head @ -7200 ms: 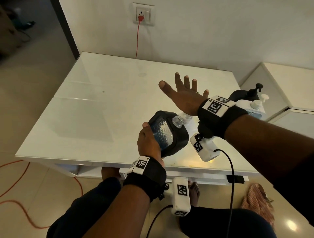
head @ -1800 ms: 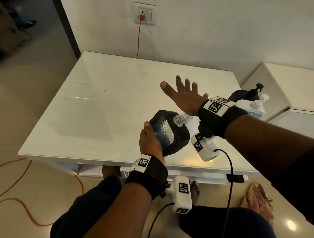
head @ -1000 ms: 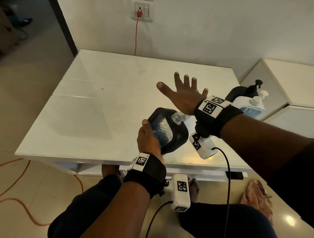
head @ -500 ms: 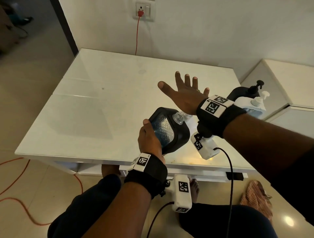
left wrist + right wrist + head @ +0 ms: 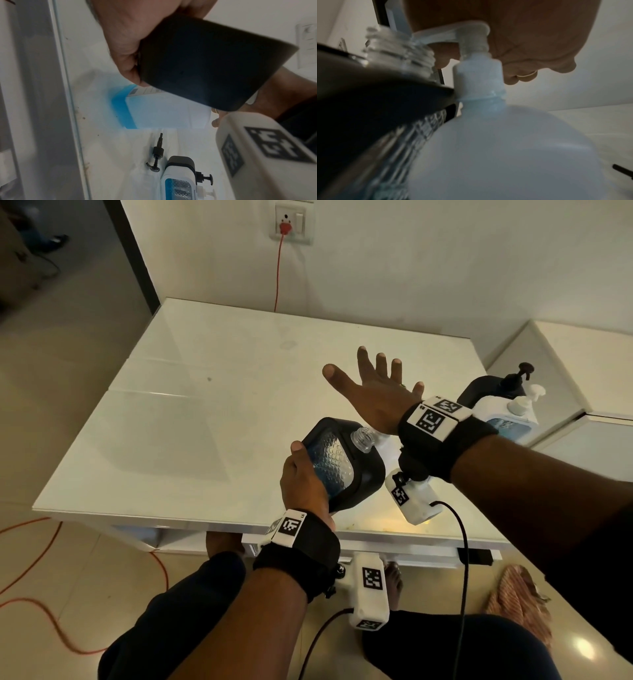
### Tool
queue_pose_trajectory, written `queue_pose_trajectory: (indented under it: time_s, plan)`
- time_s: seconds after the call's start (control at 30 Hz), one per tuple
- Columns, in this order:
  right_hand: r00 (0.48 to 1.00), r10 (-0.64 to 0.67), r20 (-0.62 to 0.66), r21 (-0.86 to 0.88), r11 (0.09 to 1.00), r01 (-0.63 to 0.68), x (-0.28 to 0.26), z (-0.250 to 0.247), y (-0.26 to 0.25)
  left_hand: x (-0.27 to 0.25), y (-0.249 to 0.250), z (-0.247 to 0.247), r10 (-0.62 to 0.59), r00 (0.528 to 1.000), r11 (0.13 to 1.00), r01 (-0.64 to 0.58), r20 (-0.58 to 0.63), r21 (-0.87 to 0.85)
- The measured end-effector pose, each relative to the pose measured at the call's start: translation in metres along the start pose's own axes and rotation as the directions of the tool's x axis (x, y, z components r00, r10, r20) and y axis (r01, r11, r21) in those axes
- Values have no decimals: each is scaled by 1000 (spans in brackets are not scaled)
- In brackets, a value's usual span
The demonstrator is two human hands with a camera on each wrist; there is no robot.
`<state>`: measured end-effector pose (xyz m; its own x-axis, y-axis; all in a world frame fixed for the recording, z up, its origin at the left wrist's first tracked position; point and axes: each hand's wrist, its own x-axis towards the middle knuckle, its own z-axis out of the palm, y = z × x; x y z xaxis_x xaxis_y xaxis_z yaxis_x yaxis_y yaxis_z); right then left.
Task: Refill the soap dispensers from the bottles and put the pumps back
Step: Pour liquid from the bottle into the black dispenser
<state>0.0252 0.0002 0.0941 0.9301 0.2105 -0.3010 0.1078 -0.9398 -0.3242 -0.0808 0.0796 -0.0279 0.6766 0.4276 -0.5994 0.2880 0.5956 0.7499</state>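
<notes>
My left hand [image 5: 303, 477] grips a black soap dispenser [image 5: 346, 470] with a clear textured window and blue soap inside. It is tilted, pump off, and its open threaded neck [image 5: 399, 54] meets the nozzle of a white refill bottle [image 5: 505, 148]. My right hand [image 5: 375, 395] has its fingers straight and spread, and its palm presses on that bottle's white pump head [image 5: 471, 33]. The bottle stands on the table, mostly hidden under my right wrist in the head view. A loose black pump [image 5: 157, 152] lies on the white table [image 5: 212, 412].
At the table's right end stand a second black dispenser [image 5: 486, 392] with its pump on and another white pump bottle [image 5: 507, 419]. A white cabinet [image 5: 582, 364] sits beyond them. A red cable [image 5: 278, 275] hangs from the wall socket.
</notes>
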Motion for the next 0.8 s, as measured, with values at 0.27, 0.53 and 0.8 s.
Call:
queue_pose_trajectory:
  time_s: [0.27,0.53,0.8]
  plan:
    - [1000,-22,19,1,1000,22,2,-8,-5,3,-1,-1,-2,1000,1000,3,-9,24]
    - [1000,-15,-3,-13,1000,15,0,-1,-1,-1,2,2,-11,1000,1000,11,-16,7]
    - [999,-21,29,6,1000,21,0,-6,-4,-2,2,0,-1,1000,1000,2,-22,16]
